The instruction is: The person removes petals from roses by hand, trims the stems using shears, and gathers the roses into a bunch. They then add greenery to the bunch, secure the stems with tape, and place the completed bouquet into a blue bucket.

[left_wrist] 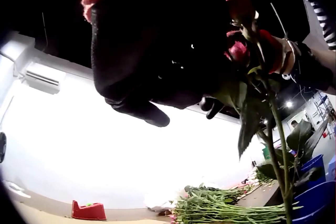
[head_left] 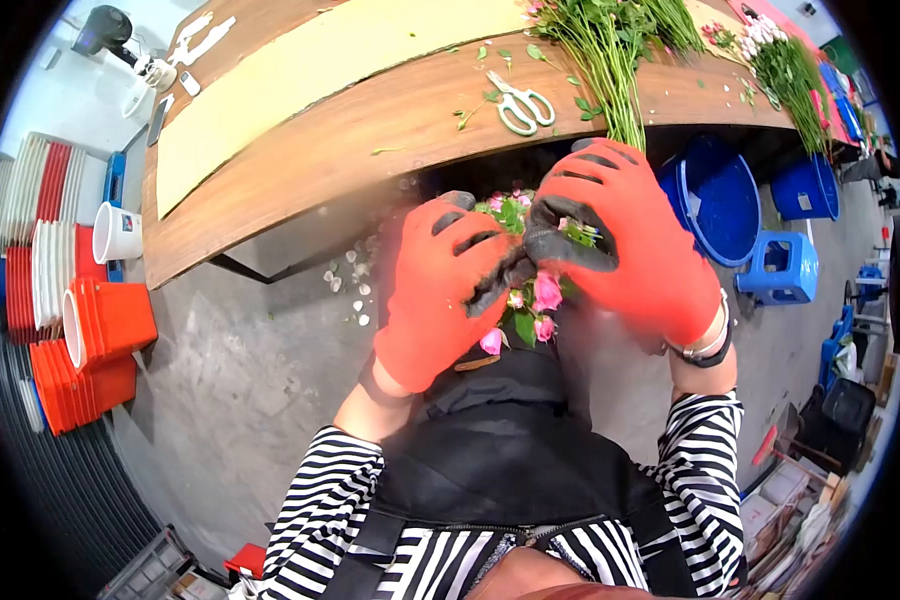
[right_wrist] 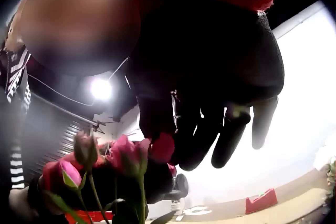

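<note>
**Right hand point(head_left: 625, 240) in a bunch of pink roses point(head_left: 547, 291), and wow, go easy on those blooms**

So I'm standing here watching. The right hand has its thumb and fingers curled in and looks to be pinching one bloom. The left hand point(head_left: 440, 290) is right up against it with bent fingers, but I can't tell if it's gripping anything, the important bit is hidden. Both are in red gloves with dark palms. The roses sit between the hands, just off the table's near edge, on the person's side.

Handling, my two cents: they'll weigh next to nothing. The stems look thin but fairly stiff, the petals soft and easy to bruise. Leaves could be a bit slick if damp. I'd take hold of the green stem below the bloom and touch the petals with fingertips only. Those gloves probably dull the feel.

The table point(head_left: 390, 150) is brown wood with a long yellow sheet point(head_left: 310, 90) on it. Scissors point(head_left: 513, 92) lie near its front edge, with long green stems point(head_left: 620, 95) to their right. Pale petals point(head_left: 355, 290) dot the grey floor point(head_left: 220, 370) in front of the table. Orange bins point(head_left: 110, 320) stand off its left end, a blue tub point(head_left: 718, 200) below its right part.
</note>
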`<action>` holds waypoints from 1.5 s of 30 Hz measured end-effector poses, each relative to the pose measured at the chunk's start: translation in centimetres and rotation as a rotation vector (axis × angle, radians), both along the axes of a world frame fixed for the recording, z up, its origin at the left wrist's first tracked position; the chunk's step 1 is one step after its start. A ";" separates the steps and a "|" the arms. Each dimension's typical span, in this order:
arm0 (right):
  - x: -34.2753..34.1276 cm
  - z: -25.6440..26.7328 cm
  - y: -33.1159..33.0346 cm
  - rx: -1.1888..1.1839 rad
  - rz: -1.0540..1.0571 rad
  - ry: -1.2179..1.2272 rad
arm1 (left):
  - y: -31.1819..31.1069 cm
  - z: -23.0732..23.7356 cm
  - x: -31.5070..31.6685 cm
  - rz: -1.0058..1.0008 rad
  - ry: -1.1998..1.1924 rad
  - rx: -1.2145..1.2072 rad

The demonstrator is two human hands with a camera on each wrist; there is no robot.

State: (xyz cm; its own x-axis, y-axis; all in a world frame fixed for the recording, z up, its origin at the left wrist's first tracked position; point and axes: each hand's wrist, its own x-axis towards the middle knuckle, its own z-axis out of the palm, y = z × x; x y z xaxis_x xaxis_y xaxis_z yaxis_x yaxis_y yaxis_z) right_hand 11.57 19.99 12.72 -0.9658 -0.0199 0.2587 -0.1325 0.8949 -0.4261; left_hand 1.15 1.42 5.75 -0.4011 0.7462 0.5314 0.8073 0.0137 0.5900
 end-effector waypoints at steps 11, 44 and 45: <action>-1.5 -4.6 3.3 -0.972 -0.065 -0.456 | -0.4 -1.6 -0.8 -0.088 -0.365 0.163; -1.1 -7.5 -5.0 -0.967 -0.412 0.268 | 0.8 -3.6 0.2 0.157 -0.919 0.286; -1.0 -7.3 -5.0 -0.879 -0.415 0.300 | 0.9 -3.4 0.2 0.158 -0.814 0.274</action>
